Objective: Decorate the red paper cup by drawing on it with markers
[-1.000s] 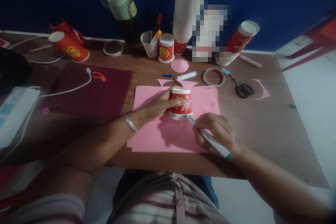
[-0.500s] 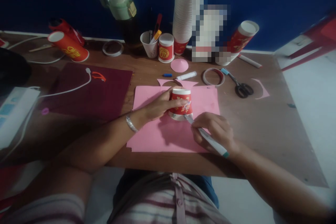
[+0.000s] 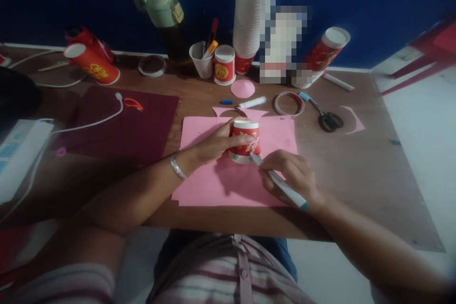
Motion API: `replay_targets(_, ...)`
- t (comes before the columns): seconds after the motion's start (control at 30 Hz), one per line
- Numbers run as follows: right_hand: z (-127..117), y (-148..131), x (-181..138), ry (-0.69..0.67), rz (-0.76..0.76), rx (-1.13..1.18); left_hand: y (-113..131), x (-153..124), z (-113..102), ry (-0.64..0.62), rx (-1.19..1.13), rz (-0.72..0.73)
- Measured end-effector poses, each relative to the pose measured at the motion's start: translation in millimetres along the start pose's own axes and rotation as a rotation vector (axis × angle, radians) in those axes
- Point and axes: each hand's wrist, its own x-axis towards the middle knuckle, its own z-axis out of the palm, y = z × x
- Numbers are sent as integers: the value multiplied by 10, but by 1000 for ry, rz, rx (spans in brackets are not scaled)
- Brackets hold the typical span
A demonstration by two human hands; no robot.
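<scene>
Head view: right hand [image 3: 290,175] pinching white marker pen [image 3: 288,193] edges left in frame; left hand [image 3: 215,143] stays clasped round upturned red paper cup [image 3: 245,150].

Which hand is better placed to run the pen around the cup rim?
Right, probably: right hand holds the pen with its tip at the cup rim; left hand pins the cup.

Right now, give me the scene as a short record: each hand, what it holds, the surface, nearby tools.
left hand: grips red paper cup, which stands mouth down on the pink sheet
right hand: holds pen, tip at the cup's lower edge
pink sheet: lies flat on wooden table
nearby: scissors, tape ring, cup stack
</scene>
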Motion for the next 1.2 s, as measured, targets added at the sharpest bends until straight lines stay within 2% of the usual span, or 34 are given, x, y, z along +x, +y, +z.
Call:
replay_targets(0.27, -28, -13, 27, 6, 16, -9, -10, -5, -2, 30, -30, -22)
replay_targets(0.87, -24, -3, 16, 5, 9, -13, 19, -1, 29, -14, -50, 7)
replay_targets(1.2, -20, 4, 21, 23, -1, -29, 23, -9, 32, 4, -48, -14)
